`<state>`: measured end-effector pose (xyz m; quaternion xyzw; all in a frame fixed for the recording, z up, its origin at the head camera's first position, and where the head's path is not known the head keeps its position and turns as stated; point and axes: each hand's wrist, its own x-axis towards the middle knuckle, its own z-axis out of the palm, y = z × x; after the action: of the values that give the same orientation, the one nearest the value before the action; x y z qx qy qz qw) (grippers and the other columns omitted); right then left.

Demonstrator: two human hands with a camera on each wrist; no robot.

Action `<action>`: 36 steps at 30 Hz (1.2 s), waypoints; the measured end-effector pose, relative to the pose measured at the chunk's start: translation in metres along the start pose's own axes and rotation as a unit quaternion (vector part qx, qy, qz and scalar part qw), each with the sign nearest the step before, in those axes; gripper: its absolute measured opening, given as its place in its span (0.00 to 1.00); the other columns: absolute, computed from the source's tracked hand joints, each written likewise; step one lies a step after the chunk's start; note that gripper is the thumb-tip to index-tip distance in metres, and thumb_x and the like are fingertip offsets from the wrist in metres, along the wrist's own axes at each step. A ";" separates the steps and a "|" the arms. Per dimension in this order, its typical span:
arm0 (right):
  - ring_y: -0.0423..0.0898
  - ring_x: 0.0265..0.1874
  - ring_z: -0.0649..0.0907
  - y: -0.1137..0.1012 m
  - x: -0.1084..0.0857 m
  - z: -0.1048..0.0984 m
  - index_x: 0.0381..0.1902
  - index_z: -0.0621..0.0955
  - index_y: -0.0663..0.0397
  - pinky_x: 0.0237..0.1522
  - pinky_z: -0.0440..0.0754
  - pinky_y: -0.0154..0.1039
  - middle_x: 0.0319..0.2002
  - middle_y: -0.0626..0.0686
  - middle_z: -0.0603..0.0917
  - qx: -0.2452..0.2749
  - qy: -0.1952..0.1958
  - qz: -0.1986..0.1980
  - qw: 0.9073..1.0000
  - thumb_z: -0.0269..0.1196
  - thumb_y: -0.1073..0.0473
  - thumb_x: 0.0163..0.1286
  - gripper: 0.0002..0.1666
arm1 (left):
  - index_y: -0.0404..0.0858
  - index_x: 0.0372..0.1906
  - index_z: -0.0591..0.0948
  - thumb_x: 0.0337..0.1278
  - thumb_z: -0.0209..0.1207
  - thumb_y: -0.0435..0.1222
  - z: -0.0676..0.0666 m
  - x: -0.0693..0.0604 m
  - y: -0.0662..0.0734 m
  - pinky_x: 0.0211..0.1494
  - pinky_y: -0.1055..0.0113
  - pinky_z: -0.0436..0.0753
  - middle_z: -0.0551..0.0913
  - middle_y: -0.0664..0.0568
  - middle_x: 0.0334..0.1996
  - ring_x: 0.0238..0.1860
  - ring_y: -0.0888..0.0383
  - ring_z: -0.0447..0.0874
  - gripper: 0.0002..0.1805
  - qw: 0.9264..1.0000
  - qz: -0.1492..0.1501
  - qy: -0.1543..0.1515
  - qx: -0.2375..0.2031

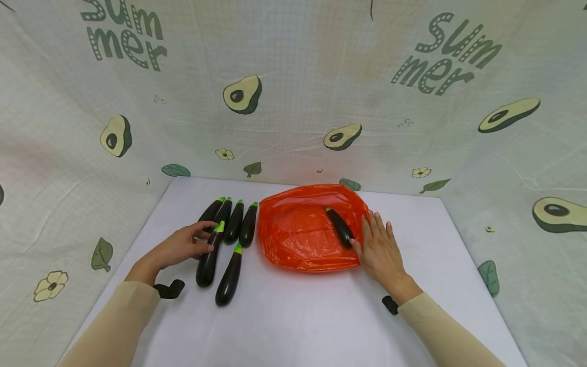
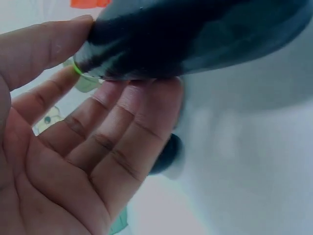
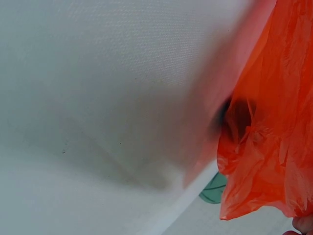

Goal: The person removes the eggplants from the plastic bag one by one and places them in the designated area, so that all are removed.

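My left hand (image 1: 190, 243) holds a dark eggplant (image 1: 208, 262) with a green stem end, at the left of the table. The left wrist view shows the thumb on one side of this eggplant (image 2: 195, 39) and the fingertips on the other. A red-orange plastic bag (image 1: 293, 244) lies spread out to the right, with one eggplant (image 1: 339, 227) on it. At the bag's right edge rests my right hand (image 1: 380, 252), fingers straight, thumb by that eggplant's lower end. In the right wrist view, the bag (image 3: 279, 137) fills the right side and only fingertips (image 3: 303, 224) show.
Several eggplants (image 1: 235, 221) lie side by side behind and beside the left hand. Another eggplant (image 1: 229, 278) lies nearer the front. The white table (image 1: 312, 321) ends at a patterned cloth (image 1: 293, 102) hung behind and at both sides.
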<state>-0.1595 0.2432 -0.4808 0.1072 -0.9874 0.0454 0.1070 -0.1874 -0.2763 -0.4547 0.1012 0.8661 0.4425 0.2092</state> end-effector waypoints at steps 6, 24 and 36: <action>0.67 0.83 0.54 0.000 0.000 0.000 0.81 0.57 0.70 0.82 0.50 0.67 0.83 0.70 0.54 0.002 -0.004 0.001 1.000 0.57 0.44 0.80 0.47 | 0.35 0.78 0.65 0.69 0.67 0.36 0.005 -0.004 -0.007 0.48 0.54 0.91 0.75 0.28 0.64 0.48 0.49 0.89 0.38 1.000 -0.008 -0.019 -0.009; 0.68 0.83 0.54 -0.001 0.000 -0.001 0.81 0.57 0.70 0.81 0.50 0.67 0.82 0.70 0.55 -0.003 -0.004 0.000 1.000 0.57 0.43 0.80 0.48 | 0.34 0.75 0.69 0.67 0.68 0.35 0.012 -0.008 -0.014 0.44 0.53 0.91 0.80 0.30 0.58 0.44 0.50 0.89 0.35 0.998 -0.041 -0.038 -0.005; 0.68 0.83 0.54 -0.002 0.000 -0.002 0.81 0.57 0.70 0.81 0.51 0.68 0.82 0.70 0.55 -0.006 -0.006 0.001 1.000 0.58 0.43 0.80 0.48 | 0.31 0.74 0.70 0.68 0.67 0.35 0.014 -0.010 -0.017 0.43 0.53 0.91 0.82 0.31 0.56 0.46 0.49 0.89 0.33 0.998 -0.035 -0.042 -0.005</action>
<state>-0.1583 0.2411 -0.4789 0.1056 -0.9884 0.0391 0.1021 -0.1721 -0.2798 -0.4726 0.0879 0.8575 0.4344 0.2612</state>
